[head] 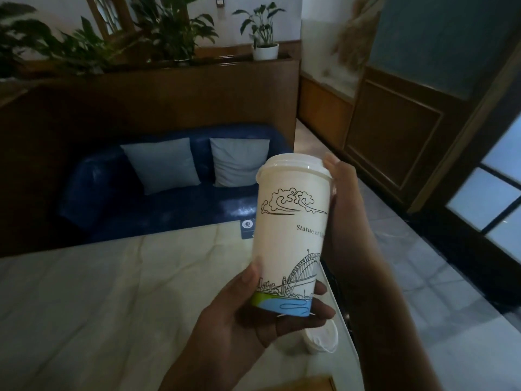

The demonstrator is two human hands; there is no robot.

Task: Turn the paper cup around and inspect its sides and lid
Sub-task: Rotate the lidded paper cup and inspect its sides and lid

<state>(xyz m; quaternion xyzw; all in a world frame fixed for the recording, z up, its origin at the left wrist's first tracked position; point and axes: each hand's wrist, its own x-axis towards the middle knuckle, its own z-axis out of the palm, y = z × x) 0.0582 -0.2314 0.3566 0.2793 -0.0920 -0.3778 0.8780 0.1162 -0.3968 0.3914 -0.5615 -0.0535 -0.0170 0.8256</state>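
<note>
the paper cup [290, 235] is held up in front of the camera, above the near right part of a pale table [98, 292], and is tilted slightly with its top leaning to the right. its base is cradled by the left hand [253, 314], whose thumb is laid against the lower left side of the cup while the fingers are curled under and around the blue and green band at the bottom. the right hand [338, 193] is placed behind the cup's upper right side, with a fingertip seen just beside the rim of the white lid [293, 165]; how firmly that hand is closed on the cup cannot be told, as most of it is hidden by the cup. the lid is seated on the cup. line drawings are printed on the side turned to the camera: a curled cloud near the top, an arched bridge with a skyline near the bottom, and the words "statue of" partly cut off at the right edge. a second white lidded cup [321, 338] is seen on the table just below the left hand's fingers. a blue sofa [112, 198] with two pale cushions [160, 165] is set beyond the table, against a wooden partition [169, 94] topped by potted plants [262, 32].
</note>
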